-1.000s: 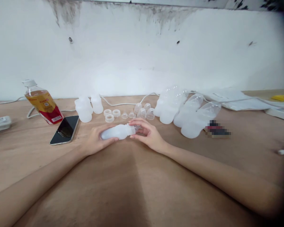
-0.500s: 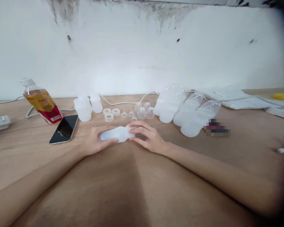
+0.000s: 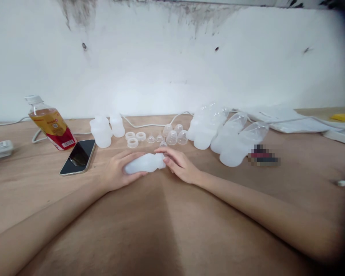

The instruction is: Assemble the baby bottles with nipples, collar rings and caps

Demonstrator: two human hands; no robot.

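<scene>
The left hand (image 3: 117,172) lies on the desk (image 3: 166,230) with its fingers wrapped around the body of a frosted white plastic bottle (image 3: 143,164) that lies on its side, neck pointing right; its grip is closed on the bottle. The right hand (image 3: 181,165) meets the bottle's neck end with fingertips curled at the mouth; whether it pinches a small part there or only touches the rim cannot be told. Risk, as I judge it: the bottle is smooth and round, so a loosened left grip could let it roll across the desk. Just beyond the fingers sit small clear domed caps (image 3: 174,137), tiny clear teats (image 3: 151,139) and white rings (image 3: 135,138), all light and loose; a forward sweep of either hand could scatter them. To the right a row of lying capped bottles (image 3: 227,138) could be nudged into rolling by the right forearm. To the left a phone (image 3: 78,157) lies flat near the left wrist, with a leaning drink bottle (image 3: 52,124) behind it and upright white bottles (image 3: 104,131) beside; a wide left elbow could knock these. Open room lies toward the person: the near desk is bare wood between and below the forearms. The far edge meets the wall, where a white cable (image 3: 149,125) runs behind the parts.
</scene>
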